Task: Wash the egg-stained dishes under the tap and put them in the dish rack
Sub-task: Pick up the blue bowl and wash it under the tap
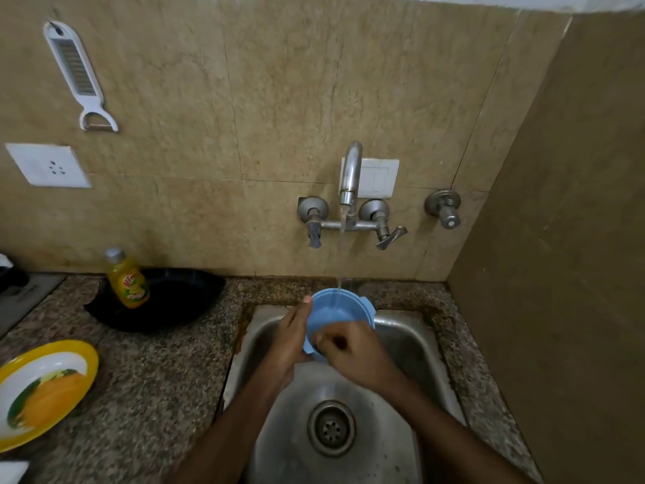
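Both hands over the steel sink [412, 347]: my left hand [289, 338] grips the blue bowl [335, 309] under the tap [350, 176] stream, right hand [352, 347] fingers curled inside it; speckled granite counter [157, 375] left, beige tiled wall [272, 99] beyond.

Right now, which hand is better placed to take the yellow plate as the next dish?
The left hand, probably. The yellow plate lies on the counter left of the sink, on that hand's side. The right hand rubs inside the blue bowl and would need to cross over.

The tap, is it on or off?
On: a thin stream falls from the tap into the blue bowl over the sink.
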